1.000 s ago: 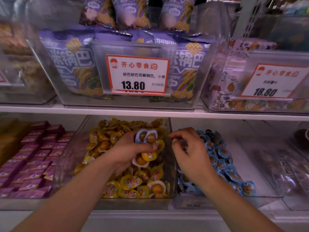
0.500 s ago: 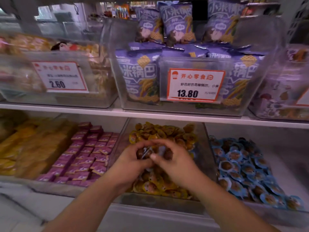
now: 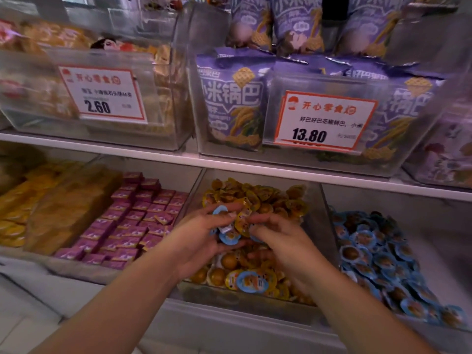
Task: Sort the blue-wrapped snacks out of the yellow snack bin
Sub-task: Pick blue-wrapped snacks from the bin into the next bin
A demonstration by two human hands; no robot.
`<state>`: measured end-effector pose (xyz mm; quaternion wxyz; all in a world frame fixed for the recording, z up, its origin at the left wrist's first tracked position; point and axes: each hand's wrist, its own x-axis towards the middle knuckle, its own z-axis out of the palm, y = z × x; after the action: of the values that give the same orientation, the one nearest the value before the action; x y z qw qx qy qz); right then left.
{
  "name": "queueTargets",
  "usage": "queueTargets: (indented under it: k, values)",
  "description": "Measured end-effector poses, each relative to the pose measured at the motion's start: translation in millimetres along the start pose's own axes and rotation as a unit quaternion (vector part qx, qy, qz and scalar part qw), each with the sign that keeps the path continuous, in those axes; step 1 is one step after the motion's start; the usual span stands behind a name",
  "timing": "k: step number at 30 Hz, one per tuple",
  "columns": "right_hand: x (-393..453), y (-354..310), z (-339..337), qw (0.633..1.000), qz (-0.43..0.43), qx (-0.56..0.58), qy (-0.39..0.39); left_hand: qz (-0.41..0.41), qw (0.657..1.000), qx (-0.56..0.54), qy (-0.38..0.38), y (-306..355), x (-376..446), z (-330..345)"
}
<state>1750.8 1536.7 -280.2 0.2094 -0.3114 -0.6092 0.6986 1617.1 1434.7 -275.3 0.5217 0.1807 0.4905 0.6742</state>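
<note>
A clear bin (image 3: 316,200) on the lower shelf holds yellow-wrapped snacks (image 3: 258,198). Both hands are over its middle. My left hand (image 3: 201,241) grips a small bunch of blue-wrapped snacks (image 3: 227,235), one sticking up near the thumb. My right hand (image 3: 283,241) meets it from the right and pinches a yellow-wrapped snack (image 3: 242,223) between fingertips. One more blue-wrapped snack (image 3: 251,281) lies near the bin's front wall among the yellow ones. The bin to the right (image 3: 434,254) holds a pile of blue-wrapped snacks (image 3: 378,254).
Left of the yellow bin lie purple packets (image 3: 132,221) and, further left, yellow-orange packs (image 3: 51,208). The upper shelf (image 3: 229,163) carries clear bins of purple bags (image 3: 229,98) with price tags 13.80 (image 3: 324,121) and 2.60 (image 3: 102,93).
The view swung left. My right hand came from the blue bin to the yellow bin and met my left hand, which still holds blue-wrapped snacks.
</note>
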Motion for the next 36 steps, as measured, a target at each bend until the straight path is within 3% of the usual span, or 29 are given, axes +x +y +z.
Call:
queueTargets:
  k: [3,4,6,8,9,11,14,18,20,21,23,25,27,29,30,33,34,35,36]
  values:
    - [-1,0,-8,0.981,-0.083,-0.164,0.057,0.076,0.987,0.129,0.056,-6,-1,2]
    - [-1,-1,-12,0.958,-0.124,-0.246,0.081,0.125,0.966,0.212,0.078,-7,-2,2]
    - [-2,-4,-21,0.897,-0.201,-0.387,0.078,0.224,0.888,0.388,0.107,-7,-4,1]
    - [-5,-5,-27,0.865,-0.205,-0.458,-0.029,0.277,0.833,0.465,0.116,-6,-4,-1]
    - [-8,-5,-28,0.851,-0.186,-0.482,-0.1,0.29,0.832,0.459,0.115,-5,-4,-1]
    - [-13,1,-28,0.817,-0.167,-0.517,-0.192,0.292,0.867,0.391,0.101,-5,-4,2]
    - [-12,3,-28,0.824,-0.147,-0.511,-0.197,0.231,0.935,0.257,0.084,-6,-7,12]
    - [-15,-1,-27,0.854,-0.123,-0.479,-0.159,0.104,0.982,0.136,0.082,-3,-5,17]
    - [-17,-1,-27,0.896,-0.119,-0.42,-0.082,0.04,0.997,0.042,0.054,-1,-5,21]
    - [-18,-2,-26,0.935,-0.101,-0.339,-0.04,0.024,0.999,-0.006,0.047,-1,-5,26]
    - [-21,-5,-23,0.997,-0.008,-0.073,0.008,0.043,0.993,-0.084,0.068,-6,-4,37]
    - [-26,-11,-16,0.983,0.09,0.158,-0.017,0.113,0.983,-0.085,0.117,-15,-4,52]
    - [-33,-12,-13,0.954,0.141,0.251,-0.081,0.199,0.967,0.041,0.154,-29,-6,66]
    - [-39,-15,-13,0.939,0.144,0.301,-0.085,0.291,0.914,0.25,0.131,-43,-9,76]
    - [-42,-18,-14,0.934,0.141,0.322,-0.063,0.324,0.865,0.367,0.112,-49,-10,78]
    - [-49,-27,-23,0.95,0.11,0.292,-0.014,0.396,0.65,0.64,0.104,-57,-9,80]
    - [-51,-29,-27,0.959,0.087,0.269,-0.008,0.396,0.613,0.676,0.102,-55,-10,82]
    - [-53,-30,-32,0.967,0.06,0.246,0.0,0.389,0.605,0.688,0.096,-53,-10,83]
    - [-54,-30,-38,0.974,0.036,0.222,0.012,0.384,0.617,0.682,0.086,-52,-10,84]
